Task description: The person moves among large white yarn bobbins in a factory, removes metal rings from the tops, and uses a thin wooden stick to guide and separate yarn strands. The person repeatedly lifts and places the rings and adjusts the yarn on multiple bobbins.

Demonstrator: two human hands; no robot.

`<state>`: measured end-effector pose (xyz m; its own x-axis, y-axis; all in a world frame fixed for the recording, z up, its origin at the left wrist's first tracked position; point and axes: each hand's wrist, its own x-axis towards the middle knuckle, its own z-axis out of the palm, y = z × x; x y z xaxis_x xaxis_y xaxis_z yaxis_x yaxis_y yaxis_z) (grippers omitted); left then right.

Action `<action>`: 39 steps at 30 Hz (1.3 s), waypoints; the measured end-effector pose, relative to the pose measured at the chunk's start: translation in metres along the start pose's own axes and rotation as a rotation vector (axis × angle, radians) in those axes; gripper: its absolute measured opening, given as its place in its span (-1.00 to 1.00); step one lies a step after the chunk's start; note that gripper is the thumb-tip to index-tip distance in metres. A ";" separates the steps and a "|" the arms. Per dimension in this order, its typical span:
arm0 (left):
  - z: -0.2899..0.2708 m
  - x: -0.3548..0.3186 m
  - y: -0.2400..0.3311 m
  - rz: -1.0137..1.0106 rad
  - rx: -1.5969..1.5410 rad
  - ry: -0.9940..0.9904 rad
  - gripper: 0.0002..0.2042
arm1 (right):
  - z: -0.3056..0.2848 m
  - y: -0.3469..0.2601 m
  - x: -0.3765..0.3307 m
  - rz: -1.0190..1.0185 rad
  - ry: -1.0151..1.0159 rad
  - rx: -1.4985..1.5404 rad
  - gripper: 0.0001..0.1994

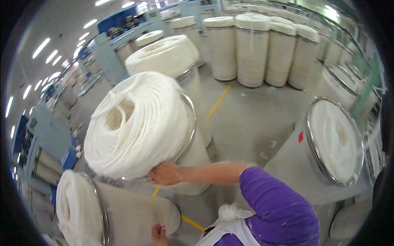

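Observation:
My right hand (165, 173) reaches left from a purple sleeve and grips the metal rim of a tall pale can (193, 158). The can is heaped with a coil of white fibre rope (137, 123). A second can (131, 213) lies tilted at the lower left, with white fibre (76, 209) bulging from its mouth. My left hand (158, 235) touches the edge of that can's base at the bottom of the view. The frame edge cuts the hand off, so its grip is unclear.
Another full can (334, 139) stands at my right, and one more (164, 55) is behind the gripped can. Several tall white cans (252, 49) stand in rows at the back. Blue machines (117, 30) line the left side. Yellow lines (219, 98) mark the grey floor.

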<state>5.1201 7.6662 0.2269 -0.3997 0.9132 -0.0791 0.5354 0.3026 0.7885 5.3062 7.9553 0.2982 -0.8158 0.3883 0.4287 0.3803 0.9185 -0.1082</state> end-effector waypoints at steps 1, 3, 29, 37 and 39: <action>-0.005 0.018 0.017 0.065 0.008 0.021 -0.65 | -0.009 0.007 -0.014 -0.015 0.005 0.028 -0.63; -0.017 0.057 0.047 0.393 -0.019 0.040 -0.65 | -0.027 0.019 -0.041 -0.026 -0.041 0.097 -0.59; -0.148 0.084 0.081 1.416 0.531 -0.675 -0.31 | -0.092 -0.334 -0.173 1.101 -0.227 0.292 -0.51; -0.120 0.093 0.081 1.000 0.316 -1.070 -0.33 | -0.042 -0.428 -0.196 0.989 0.315 -0.027 -0.56; -0.107 0.096 0.091 0.899 0.257 -1.179 -0.33 | -0.037 -0.442 -0.195 0.973 0.312 -0.104 -0.65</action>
<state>5.0503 7.7524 0.3561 0.8674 0.4673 -0.1710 0.4323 -0.5376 0.7240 5.3135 7.4713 0.2958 0.0098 0.9109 0.4125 0.8646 0.1995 -0.4612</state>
